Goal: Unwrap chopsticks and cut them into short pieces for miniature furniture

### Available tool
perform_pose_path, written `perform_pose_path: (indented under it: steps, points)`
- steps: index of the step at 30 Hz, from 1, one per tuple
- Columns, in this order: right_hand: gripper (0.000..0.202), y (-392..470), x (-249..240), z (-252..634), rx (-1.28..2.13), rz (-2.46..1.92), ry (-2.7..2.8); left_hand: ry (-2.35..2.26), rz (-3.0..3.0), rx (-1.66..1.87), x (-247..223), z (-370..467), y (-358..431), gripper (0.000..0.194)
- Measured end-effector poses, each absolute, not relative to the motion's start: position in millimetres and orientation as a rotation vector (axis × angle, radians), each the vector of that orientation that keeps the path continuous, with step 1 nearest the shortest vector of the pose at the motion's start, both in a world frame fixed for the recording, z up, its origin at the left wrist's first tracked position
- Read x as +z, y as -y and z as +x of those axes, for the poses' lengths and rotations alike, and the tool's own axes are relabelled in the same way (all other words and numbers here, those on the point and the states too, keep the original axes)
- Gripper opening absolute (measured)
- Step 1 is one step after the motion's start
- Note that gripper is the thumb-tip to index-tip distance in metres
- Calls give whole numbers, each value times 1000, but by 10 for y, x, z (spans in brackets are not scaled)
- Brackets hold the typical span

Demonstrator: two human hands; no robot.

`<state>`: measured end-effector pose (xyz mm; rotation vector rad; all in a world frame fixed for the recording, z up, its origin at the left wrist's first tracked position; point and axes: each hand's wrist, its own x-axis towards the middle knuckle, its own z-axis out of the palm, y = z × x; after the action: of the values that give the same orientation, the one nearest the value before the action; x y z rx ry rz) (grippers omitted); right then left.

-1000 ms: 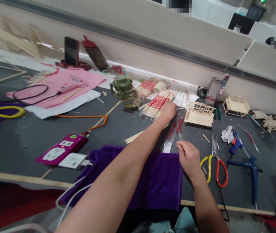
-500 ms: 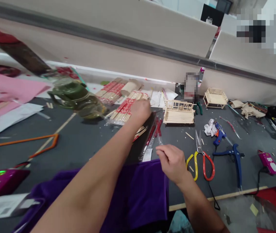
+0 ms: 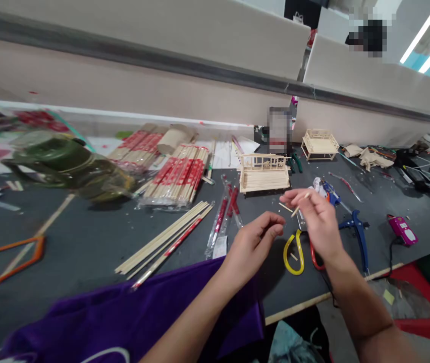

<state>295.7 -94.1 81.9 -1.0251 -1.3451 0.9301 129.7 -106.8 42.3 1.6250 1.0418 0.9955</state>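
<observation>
My right hand (image 3: 321, 224) pinches a short wooden stick (image 3: 296, 211) between thumb and fingers, above the scissors (image 3: 293, 254) and hiding part of them. To its left, my left hand (image 3: 255, 244) has curled fingers with a gap to the thumb, and I see nothing in it. Behind both hands stands a small bench (image 3: 264, 180) built of wooden sticks. Left of my left hand, several loose chopsticks (image 3: 165, 234) lie on the dark table, one in a red printed wrapper. Slim red packets (image 3: 220, 217) in clear plastic lie between these and the bench.
Packed chopsticks (image 3: 179, 174) lie near the partition, beside a green jug (image 3: 48, 156). A second stick model (image 3: 319, 144) stands at the back right. A glue gun (image 3: 330, 194), blue cutter (image 3: 359, 237) and magenta device (image 3: 402, 229) lie rightward. Purple cloth (image 3: 124, 317) covers the front edge.
My left hand has drawn back from the chopstick pack toward my right hand. My right hand has moved up and right over the scissors, with the short stick now visible in it. The view turned right.
</observation>
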Motion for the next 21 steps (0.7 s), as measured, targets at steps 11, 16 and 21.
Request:
perform_pose_path:
  steps: [11,16,21]
  points:
    - [12,-1142,448,4132,624,-1658,1085,-1176,1381,1108,63,1207,842,24]
    - [15,-1632,290,4145,585,-1700,1012,-1184,1436,1099,-54,1137,844,21]
    - [16,-1874,144,4250,592,-1672,885,-1173,1517,1070,-83,1076,884,18]
